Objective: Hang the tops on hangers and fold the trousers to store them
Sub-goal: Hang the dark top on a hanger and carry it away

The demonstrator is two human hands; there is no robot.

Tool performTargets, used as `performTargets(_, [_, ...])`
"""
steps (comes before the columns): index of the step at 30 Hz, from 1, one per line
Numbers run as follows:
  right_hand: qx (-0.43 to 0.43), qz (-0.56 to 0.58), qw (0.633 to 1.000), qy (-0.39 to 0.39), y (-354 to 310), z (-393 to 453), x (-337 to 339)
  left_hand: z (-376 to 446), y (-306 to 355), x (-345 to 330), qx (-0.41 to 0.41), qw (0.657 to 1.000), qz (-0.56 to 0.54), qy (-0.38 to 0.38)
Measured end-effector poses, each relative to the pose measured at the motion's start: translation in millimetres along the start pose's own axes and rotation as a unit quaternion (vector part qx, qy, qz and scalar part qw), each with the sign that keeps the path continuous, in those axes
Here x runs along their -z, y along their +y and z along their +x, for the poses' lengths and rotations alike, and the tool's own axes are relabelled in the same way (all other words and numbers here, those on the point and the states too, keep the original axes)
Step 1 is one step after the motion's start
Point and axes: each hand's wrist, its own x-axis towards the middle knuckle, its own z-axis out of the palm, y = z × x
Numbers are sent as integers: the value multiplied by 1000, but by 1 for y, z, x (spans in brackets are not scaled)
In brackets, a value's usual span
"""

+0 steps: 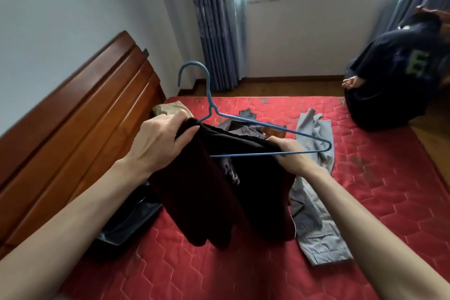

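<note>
I hold a dark maroon top [207, 192] up over the red mattress [379, 202]. My left hand [158, 143] grips its left shoulder, where the left end of a blue wire hanger [255, 124] goes into the fabric. My right hand [289, 151] is closed on the top's other shoulder and the hanger's bottom bar. The hanger's right end sticks out bare past my right hand, and its hook points up. Grey trousers [314, 204] lie flat on the mattress to the right. A grey garment [246, 119] lies behind the top, mostly hidden.
A wooden headboard [80, 119] runs along the left. A dark bag or case [126, 224] sits between headboard and mattress. A beige garment [168, 108] lies at the far left corner. A dark printed top [394, 73] hangs at the right. Curtains and a window stand behind.
</note>
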Motion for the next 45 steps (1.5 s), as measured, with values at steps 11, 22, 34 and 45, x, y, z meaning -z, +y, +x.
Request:
performTargets(11, [47, -140, 986, 73, -51, 15, 89, -53, -61, -19, 9, 994, 91, -57])
performTargets(22, [43, -158, 973, 162, -128, 18, 110, -8, -37, -17, 107, 978, 178, -25])
performTargets(34, [56, -232, 948, 213, -149, 5, 121, 20, 15, -4, 80, 990, 104, 53])
performTargets(45, [111, -56, 990, 66, -92, 4, 124, 24, -5, 10, 78, 986, 100, 106])
